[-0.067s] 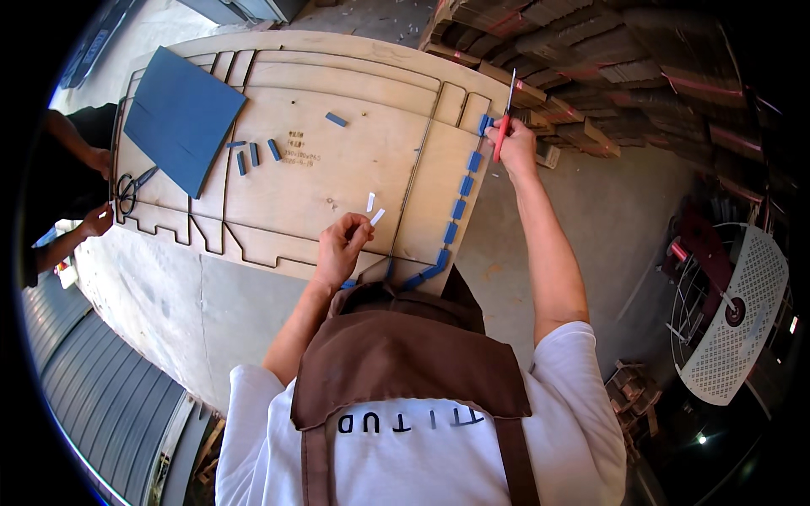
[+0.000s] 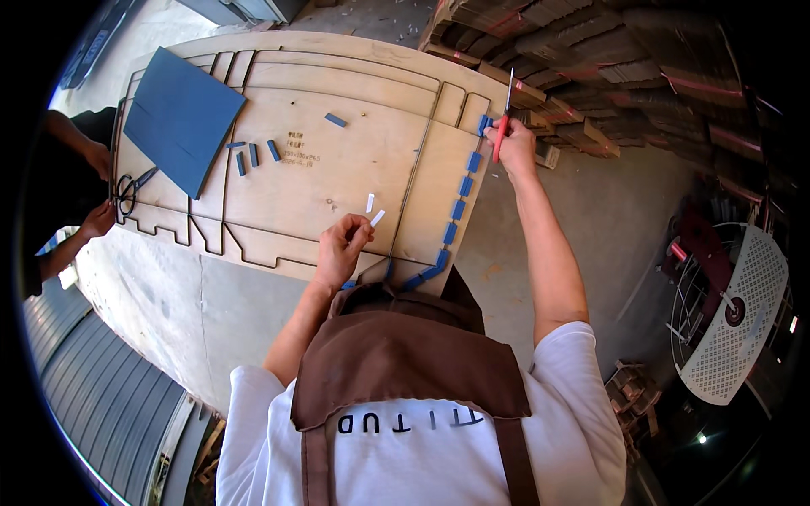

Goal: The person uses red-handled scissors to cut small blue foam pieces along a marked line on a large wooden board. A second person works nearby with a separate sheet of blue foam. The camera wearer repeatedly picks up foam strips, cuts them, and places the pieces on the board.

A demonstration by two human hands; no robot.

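My left hand [image 2: 342,246] is closed over the near part of the board, pinching a small white strip [image 2: 377,218]. Another white strip [image 2: 370,202] lies beside it on the wood. At the board's right edge, my right hand [image 2: 516,145] holds red-handled scissors [image 2: 503,139], blades pointing away from me. Its fingertips touch a blue foam piece [image 2: 483,125] at the top of a row of such pieces. The row of blue foam blocks [image 2: 458,209] follows the right edge down to the near corner. All of it sits on a plywood board [image 2: 354,160] with dark blade lines set in it.
A large blue foam sheet [image 2: 184,122] and several loose blue strips [image 2: 274,150] lie on the board. Black scissors [image 2: 128,192] rest at its left end, near another person's hands [image 2: 99,221]. Stacked flat cardboard [image 2: 574,76] stands behind; a perforated white chair [image 2: 734,320] is at right.
The other person's near hand at the left end has shifted slightly. My right hand and scissors have barely moved; my left hand stays in place.
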